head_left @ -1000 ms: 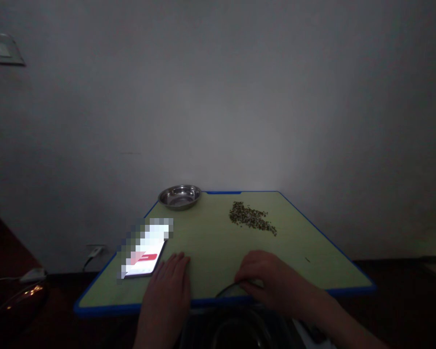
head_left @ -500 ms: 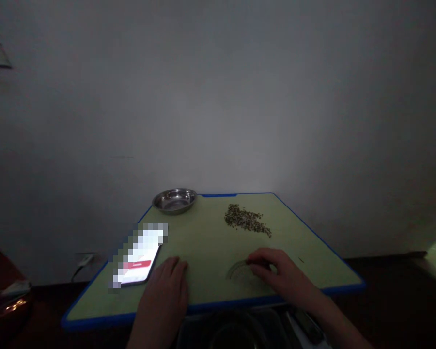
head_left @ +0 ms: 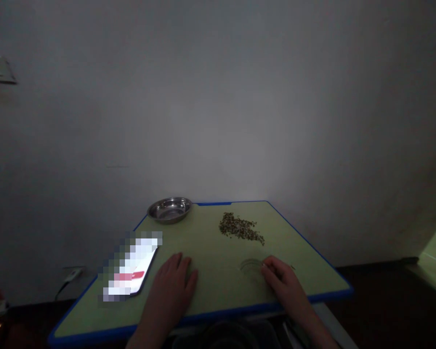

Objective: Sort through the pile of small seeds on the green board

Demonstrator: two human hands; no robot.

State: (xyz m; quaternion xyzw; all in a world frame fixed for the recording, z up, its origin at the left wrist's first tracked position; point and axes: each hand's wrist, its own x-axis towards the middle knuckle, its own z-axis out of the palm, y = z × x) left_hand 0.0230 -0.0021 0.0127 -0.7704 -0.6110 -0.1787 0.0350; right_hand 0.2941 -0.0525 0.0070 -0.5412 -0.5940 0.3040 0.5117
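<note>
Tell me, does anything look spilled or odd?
Possibly: small dark bits lie loose on the tabletop, outside the metal bowl and the clear curved item in the right hand. Spilled or placed, I can't tell.

The bare left hand (head_left: 171,286) rests palm down on the near part of the pale green rectangular tabletop with a blue rim (head_left: 218,293), left of its middle; its fingers lie close together, pointing towards the tabletop's far edge, with the thumb set apart. The left forearm (head_left: 145,334) crosses the tabletop's near edge. The bare right hand (head_left: 281,278) is over the near part, right of the tabletop's middle, fingers curled, thumb and index finger meeting in a pinch. The right forearm (head_left: 314,322) slants in across the near edge.
</note>
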